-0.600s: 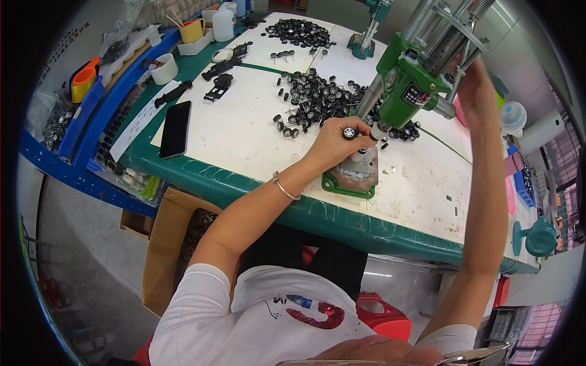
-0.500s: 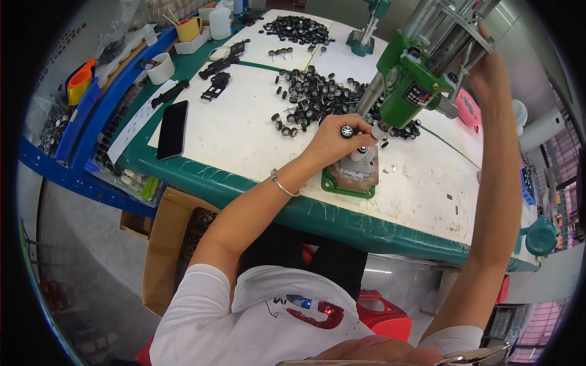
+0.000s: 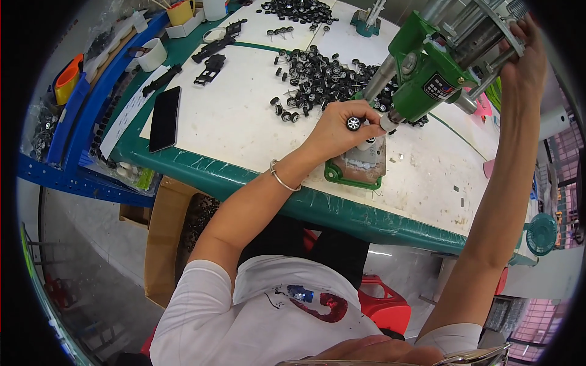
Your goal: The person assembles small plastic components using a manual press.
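Note:
At the green press (image 3: pixel 430 76), my left hand (image 3: pixel 339 127) pinches a small black toy wheel (image 3: pixel 353 123) with a silver spoked hub. A second wheel (image 3: pixel 370 141) shows just below my fingers, partly hidden by them. My thumb is close to the white tip (image 3: pixel 387 123) of the press ram, above the metal plate on the green base (image 3: pixel 355 178). Up at the right, my right hand (image 3: pixel 526 61) is raised, its fingers curled round the press handle, which is mostly hidden behind them.
Behind the press lies a heap of black wheels (image 3: pixel 317 76), some joined by axles. Left of it are black toy chassis (image 3: pixel 210 69) and a phone (image 3: pixel 165 119). A blue rack (image 3: pixel 76 128) flanks the table; a cardboard box (image 3: pixel 160 241) stands below its edge.
The whole view has shifted a little, with the press now farther right and higher in it. More of my right hand's fingers show. My left hand still pinches the wheel at the ram.

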A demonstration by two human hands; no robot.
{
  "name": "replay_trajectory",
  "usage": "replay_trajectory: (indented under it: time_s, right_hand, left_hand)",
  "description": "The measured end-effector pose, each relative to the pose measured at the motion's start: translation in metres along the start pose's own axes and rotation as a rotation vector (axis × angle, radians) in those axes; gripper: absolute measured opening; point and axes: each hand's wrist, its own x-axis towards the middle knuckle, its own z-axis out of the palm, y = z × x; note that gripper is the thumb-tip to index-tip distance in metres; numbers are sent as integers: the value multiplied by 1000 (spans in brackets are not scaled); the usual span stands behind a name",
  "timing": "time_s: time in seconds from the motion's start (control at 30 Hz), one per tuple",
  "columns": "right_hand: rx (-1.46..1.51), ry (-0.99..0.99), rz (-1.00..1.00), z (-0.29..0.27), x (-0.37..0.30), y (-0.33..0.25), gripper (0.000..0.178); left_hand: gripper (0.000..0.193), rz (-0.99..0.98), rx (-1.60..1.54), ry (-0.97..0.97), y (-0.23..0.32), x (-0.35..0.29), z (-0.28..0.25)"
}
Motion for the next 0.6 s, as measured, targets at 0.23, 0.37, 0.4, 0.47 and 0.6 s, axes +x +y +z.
replay_trajectory:
  time_s: [0.23, 0.37, 0.4, 0.47, 0.6]
  right_hand:
    - [110, -445, -211, -42, -25, -28, 22]
    - [130, -171, -392, 0, -80, -30, 23]
    - [48, 20, -450, 7, -94, -31, 23]
    - [10, 34, -489, 8, -96, -30, 25]
    - [3, -10, -446, 10, -87, -29, 28]
  left_hand:
    - [11, 50, 37, 11, -3, 0, 2]
    - [13, 40, 43, 12, -8, -4, -1]
    - [16, 42, 34, -2, -9, -4, -3]
    - [20, -31, -37, -12, 0, -4, -1]
    - [33, -25, -59, -8, -2, -6, 1]
